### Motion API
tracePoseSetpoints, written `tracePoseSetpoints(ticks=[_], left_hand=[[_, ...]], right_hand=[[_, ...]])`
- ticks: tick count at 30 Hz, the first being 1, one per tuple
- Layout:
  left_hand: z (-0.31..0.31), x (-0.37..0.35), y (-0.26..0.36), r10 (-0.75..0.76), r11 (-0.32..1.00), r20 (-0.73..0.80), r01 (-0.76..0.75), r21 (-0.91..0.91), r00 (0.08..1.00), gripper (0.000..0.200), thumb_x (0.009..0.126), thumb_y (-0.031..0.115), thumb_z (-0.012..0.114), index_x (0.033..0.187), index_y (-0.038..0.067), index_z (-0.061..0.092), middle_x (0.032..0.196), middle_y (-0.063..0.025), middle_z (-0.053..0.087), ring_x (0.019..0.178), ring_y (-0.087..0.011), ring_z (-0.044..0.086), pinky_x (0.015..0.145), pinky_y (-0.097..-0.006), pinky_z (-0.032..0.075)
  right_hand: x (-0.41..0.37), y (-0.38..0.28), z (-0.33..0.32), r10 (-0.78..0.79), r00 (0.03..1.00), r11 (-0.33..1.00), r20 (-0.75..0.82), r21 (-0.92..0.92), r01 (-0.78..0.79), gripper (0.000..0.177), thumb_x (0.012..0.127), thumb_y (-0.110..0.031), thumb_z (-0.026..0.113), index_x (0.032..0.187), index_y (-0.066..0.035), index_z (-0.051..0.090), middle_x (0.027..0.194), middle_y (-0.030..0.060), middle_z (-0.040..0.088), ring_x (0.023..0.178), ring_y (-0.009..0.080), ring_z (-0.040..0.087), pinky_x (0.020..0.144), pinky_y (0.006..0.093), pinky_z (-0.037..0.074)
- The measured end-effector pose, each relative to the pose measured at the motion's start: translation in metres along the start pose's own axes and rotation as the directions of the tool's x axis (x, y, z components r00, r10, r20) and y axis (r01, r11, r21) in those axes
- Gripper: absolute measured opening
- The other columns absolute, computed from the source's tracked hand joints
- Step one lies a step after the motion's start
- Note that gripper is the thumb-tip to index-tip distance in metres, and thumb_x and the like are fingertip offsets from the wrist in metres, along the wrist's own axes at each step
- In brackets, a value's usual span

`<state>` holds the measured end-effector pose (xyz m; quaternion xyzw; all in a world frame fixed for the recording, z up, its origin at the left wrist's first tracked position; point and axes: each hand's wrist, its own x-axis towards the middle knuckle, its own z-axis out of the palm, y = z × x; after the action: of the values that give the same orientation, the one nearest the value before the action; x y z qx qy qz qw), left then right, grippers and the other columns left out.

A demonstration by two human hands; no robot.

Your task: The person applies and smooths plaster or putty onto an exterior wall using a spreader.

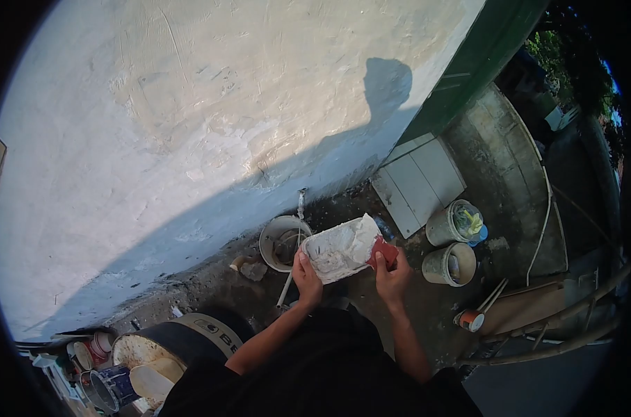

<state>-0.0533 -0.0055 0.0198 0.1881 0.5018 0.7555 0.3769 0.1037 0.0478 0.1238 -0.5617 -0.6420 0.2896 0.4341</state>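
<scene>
A white rectangular tray [330, 256], smeared with white paste, is held level in front of my body. My left hand [307, 279] grips its left end, with the thumb over the rim. At the tray's right end, my right hand [392, 272] is closed on a red scraper [381, 251], which touches a mass of white paste [364, 240]. The scraper partly hides that end of the tray.
A plastered wall [190, 125] fills the upper left. Buckets stand on the ground: one [277, 243] behind the tray, two [440, 226] [439, 266] at right. A large drum [190, 340] is at lower left; bamboo poles [538, 354] lie lower right.
</scene>
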Motion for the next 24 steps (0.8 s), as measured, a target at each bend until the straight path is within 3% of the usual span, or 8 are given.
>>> tracePoseSetpoints(ticks=[2,6,9,15,21,24], left_hand=[[0.0,-0.001,-0.001,0.002,1.0,0.014,-0.002,0.01,1.0,0.045,0.109,0.028,0.033,0.134,-0.007,0.047,0.123,-0.0131,0.059,0.113,-0.0175,0.057,0.1,-0.0317,0.045],[0.003,-0.002,-0.002,-0.018,1.0,0.017,0.018,-0.003,1.0,0.046,0.109,0.028,0.033,0.135,-0.008,0.046,0.125,-0.0135,0.059,0.115,-0.0179,0.057,0.101,-0.0321,0.044],[0.004,-0.002,0.0,-0.034,0.999,0.012,0.035,-0.022,0.999,0.046,0.109,0.028,0.033,0.135,-0.007,0.046,0.125,-0.0135,0.059,0.115,-0.0179,0.057,0.101,-0.0321,0.045],[0.001,-0.002,-0.001,-0.044,0.999,0.001,0.044,-0.004,0.999,0.045,0.109,0.028,0.033,0.135,-0.007,0.046,0.125,-0.0133,0.059,0.114,-0.0175,0.057,0.1,-0.0316,0.045],[-0.006,-0.001,-0.007,-0.016,1.0,0.044,0.015,0.028,0.999,0.045,0.109,0.027,0.033,0.135,-0.007,0.047,0.124,-0.013,0.059,0.115,-0.0176,0.056,0.101,-0.0311,0.044],[-0.007,-0.002,-0.006,-0.02,1.0,0.053,0.019,0.019,0.998,0.045,0.109,0.027,0.033,0.134,-0.007,0.047,0.124,-0.013,0.058,0.115,-0.0177,0.056,0.101,-0.0312,0.044]], right_hand=[[0.005,-0.011,-0.009,-0.019,0.999,0.982,0.03,-0.187,0.024,0.014,0.089,-0.012,0.068,0.098,-0.001,0.066,0.078,0.0141,0.067,0.067,0.0252,0.066,0.061,0.0362,0.05],[0.001,0.013,0.004,-0.348,0.933,0.916,0.094,-0.178,0.36,0.009,0.087,-0.005,0.068,0.095,-0.002,0.066,0.08,0.0137,0.069,0.068,0.0284,0.068,0.061,0.0374,0.052],[-0.01,0.005,0.0,-0.436,0.875,0.862,0.211,-0.183,0.473,0.013,0.084,-0.002,0.068,0.097,-0.003,0.067,0.083,0.0133,0.069,0.073,0.0306,0.069,0.064,0.0379,0.053],[-0.021,0.001,0.001,-0.498,0.83,0.839,0.252,-0.102,0.535,0.018,0.08,0.001,0.068,0.097,-0.004,0.067,0.086,0.0124,0.07,0.075,0.0315,0.068,0.067,0.0383,0.054],[0.01,0.002,-0.018,-0.574,0.783,0.769,0.238,-0.17,0.616,0.026,0.077,0.005,0.066,0.101,-0.004,0.068,0.094,0.0109,0.071,0.082,0.0308,0.068,0.07,0.0389,0.054],[0.023,-0.013,-0.02,-0.566,0.733,0.725,0.377,-0.196,0.66,0.029,0.076,0.003,0.064,0.103,-0.007,0.069,0.098,0.0083,0.07,0.085,0.0288,0.067,0.072,0.0386,0.054]])
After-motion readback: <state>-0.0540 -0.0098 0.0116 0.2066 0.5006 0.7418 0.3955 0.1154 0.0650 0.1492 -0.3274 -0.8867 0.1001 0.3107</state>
